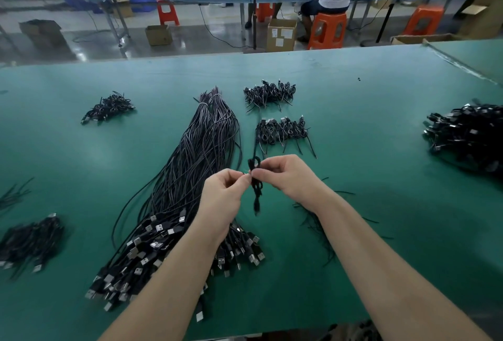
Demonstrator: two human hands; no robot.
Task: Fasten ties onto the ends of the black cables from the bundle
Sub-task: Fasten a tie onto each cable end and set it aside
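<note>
Tying step, seen from the head camera. The landmark is the long bundle [190, 177] of black cables, which lies on the green table [381, 128] with its plug ends towards the person and its bare ends fanned away. Just right of the bundle's middle, and raised above the table, both hands work on one coiled cable [256, 185]. The left hand [223, 196] has thumb and forefinger pinched together on something thin at the coil's waist, most likely the tie; the tie itself is too small to make out. The right hand [285, 174] pinches the same spot from the other side, its remaining fingers curled loosely. The coil's tail hangs free below the fingers.

Beyond the hands, right of the bundle's far half, two rows of finished coils [280, 129] lie side by side. Further heaps [468, 133] sit well right and left of the bundle. Loose tie strips [318, 221] lie right of the bundle's plug end, under the right forearm.

Judged step: the tie is being twisted closed around the coil. The next move calls for a firm twist without letting the loops spring open, then laying the coil beside the nearer row.
</note>
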